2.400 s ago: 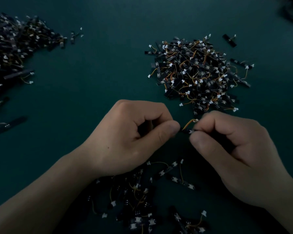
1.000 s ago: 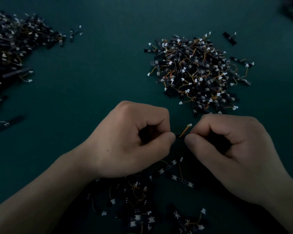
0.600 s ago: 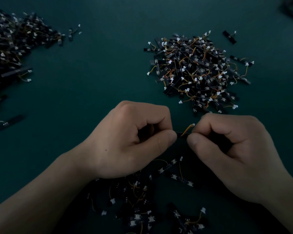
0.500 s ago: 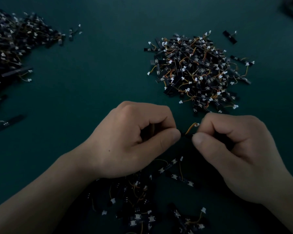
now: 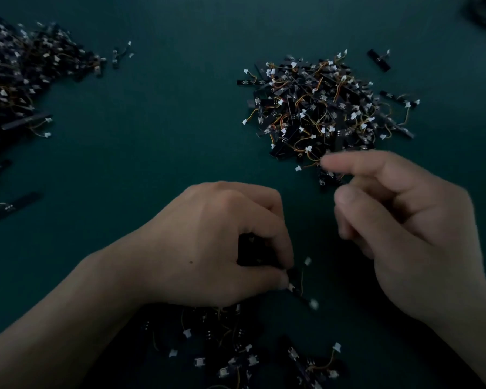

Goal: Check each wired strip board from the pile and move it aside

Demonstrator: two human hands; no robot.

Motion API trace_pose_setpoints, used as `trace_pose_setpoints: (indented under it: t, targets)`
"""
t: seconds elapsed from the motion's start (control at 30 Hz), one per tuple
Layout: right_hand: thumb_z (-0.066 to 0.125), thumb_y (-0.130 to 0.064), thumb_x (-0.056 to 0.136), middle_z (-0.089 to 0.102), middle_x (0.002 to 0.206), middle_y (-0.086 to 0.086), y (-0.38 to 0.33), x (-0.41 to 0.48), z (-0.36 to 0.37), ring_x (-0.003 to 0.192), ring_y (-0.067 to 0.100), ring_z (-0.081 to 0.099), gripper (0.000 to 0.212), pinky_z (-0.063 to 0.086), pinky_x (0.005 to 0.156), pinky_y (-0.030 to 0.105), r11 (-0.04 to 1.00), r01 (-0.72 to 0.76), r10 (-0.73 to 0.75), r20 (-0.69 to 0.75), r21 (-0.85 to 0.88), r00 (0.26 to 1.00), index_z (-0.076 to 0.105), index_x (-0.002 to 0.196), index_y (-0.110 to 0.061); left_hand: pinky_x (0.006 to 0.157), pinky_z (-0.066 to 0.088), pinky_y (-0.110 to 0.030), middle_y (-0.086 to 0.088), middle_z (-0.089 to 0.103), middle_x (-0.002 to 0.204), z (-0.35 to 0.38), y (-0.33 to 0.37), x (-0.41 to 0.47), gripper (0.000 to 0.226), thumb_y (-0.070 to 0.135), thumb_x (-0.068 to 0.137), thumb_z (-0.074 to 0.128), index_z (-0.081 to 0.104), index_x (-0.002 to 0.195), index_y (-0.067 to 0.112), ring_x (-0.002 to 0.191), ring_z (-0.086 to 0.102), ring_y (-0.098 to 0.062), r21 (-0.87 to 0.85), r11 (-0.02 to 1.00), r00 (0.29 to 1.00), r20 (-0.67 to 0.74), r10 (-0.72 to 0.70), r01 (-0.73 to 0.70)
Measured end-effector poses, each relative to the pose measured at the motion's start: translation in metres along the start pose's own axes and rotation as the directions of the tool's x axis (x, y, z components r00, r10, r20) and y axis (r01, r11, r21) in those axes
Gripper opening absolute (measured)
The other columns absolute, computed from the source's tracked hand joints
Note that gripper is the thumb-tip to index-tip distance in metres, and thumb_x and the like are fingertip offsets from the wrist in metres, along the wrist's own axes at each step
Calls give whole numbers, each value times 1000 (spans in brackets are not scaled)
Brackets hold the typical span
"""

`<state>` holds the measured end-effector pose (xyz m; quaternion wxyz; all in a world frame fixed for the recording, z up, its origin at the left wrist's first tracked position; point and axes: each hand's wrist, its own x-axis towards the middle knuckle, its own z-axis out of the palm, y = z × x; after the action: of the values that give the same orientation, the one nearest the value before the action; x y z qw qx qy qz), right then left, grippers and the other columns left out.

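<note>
The left hand (image 5: 216, 245) now sits lower and nearer than it did half a second ago, and its grip is clenched. Forefinger and thumb tips pinch a dark strip board (image 5: 293, 276). A short end pokes out just past the thumb, and the rest runs back into the shadowed hollow of the curled fingers. The light is dim and this spot is smeared, so the board's wire cannot be told from those of the loose boards right under the grip.

The right hand (image 5: 404, 220) has let go of that board, which both hands pinched between them before. Its grip is released: the forefinger is stretched out, the thumb is apart below it, and nothing shows between them. The whole hand is motion-blurred. It has risen away from the left grip, and its forefinger tip now lies over the near edge of the pile (image 5: 326, 108), which spreads just beyond the right grip, unchanged.

On the near side of the left grip, partly under the wrist, lies the near heap (image 5: 236, 355) of boards with white plugs. Well off to the left of the left grip, a larger heap (image 5: 20, 80) and a lone board (image 5: 11, 206) rest on the green counter (image 5: 166, 122) as before.
</note>
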<state>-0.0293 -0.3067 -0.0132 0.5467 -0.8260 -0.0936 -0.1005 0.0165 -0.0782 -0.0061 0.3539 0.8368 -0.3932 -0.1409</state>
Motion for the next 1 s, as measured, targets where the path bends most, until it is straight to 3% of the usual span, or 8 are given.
trace_pose_setpoints:
  t: [0.2, 0.3, 0.43, 0.57, 0.67, 0.73, 0.83, 1.0]
  targets:
    - [56, -37, 98, 61, 63, 0, -5, 0, 2, 48, 16, 53, 16, 42, 44, 25, 997, -6, 12, 80, -77, 997, 72, 96, -33, 80, 53, -29, 13, 65, 98, 0, -1, 5, 7, 32, 87, 79, 72, 86, 34, 93, 68, -12, -103, 994, 997, -77, -28, 20]
    - [55, -41, 98, 59, 60, -3, -6, 1, 1, 47, 10, 52, 22, 39, 44, 18, 997, 10, 4, 183, -78, 983, 70, 88, -29, 78, 49, -18, 12, 65, 94, -1, -3, 5, 8, 29, 93, 76, 70, 89, 30, 88, 67, -16, -201, 980, 986, -163, -39, 5]
    - [59, -45, 96, 60, 61, -11, -6, 2, 2, 52, 10, 58, 23, 39, 46, 16, 983, 69, -15, 296, -173, 955, 70, 83, -30, 64, 44, -9, 19, 67, 82, 2, -5, 4, 5, 39, 94, 72, 68, 91, 38, 70, 62, -4, -217, 976, 981, -180, -74, 34]
    - [59, -39, 98, 60, 62, -7, -6, 1, 1, 54, 7, 58, 23, 38, 50, 11, 986, 65, -21, 274, -152, 962, 70, 80, -29, 60, 51, -21, 13, 71, 86, 4, -5, 3, 12, 44, 92, 73, 72, 102, 37, 67, 63, -12, -260, 965, 977, -197, -84, 30]
    - [56, -38, 100, 58, 60, -4, -4, 2, 0, 49, 5, 50, 26, 38, 49, 13, 997, 7, 6, 164, -77, 987, 67, 78, -30, 61, 52, -33, 5, 70, 94, 3, -4, 3, 28, 46, 94, 68, 70, 117, 31, 70, 62, -24, -358, 934, 960, -253, -122, 24]
    - [55, -38, 101, 58, 58, -3, -2, 2, 0, 47, 4, 49, 28, 37, 49, 10, 999, -36, 37, 115, -12, 993, 69, 80, -27, 57, 48, -31, 0, 69, 84, 3, -4, 4, 23, 46, 95, 62, 71, 106, 28, 67, 60, -25, -411, 909, 939, -284, -196, 65]
    - [54, -31, 102, 57, 56, -2, -1, 3, 1, 46, 2, 50, 35, 39, 54, 3, 998, -51, 47, 91, 49, 995, 68, 76, -13, 46, 37, -25, -5, 59, 60, 5, -5, 6, 32, 47, 97, 55, 69, 79, 24, 49, 46, -12, -403, 903, 926, -263, -269, 148]
    - [55, -31, 104, 60, 58, -3, 1, 3, 0, 45, 2, 48, 29, 36, 52, 3, 997, -72, 64, 155, 42, 986, 69, 81, -19, 45, 35, -27, -4, 56, 54, 5, -3, 8, 37, 44, 99, 56, 69, 74, 20, 48, 44, -13, -434, 887, 917, -270, -292, 155]
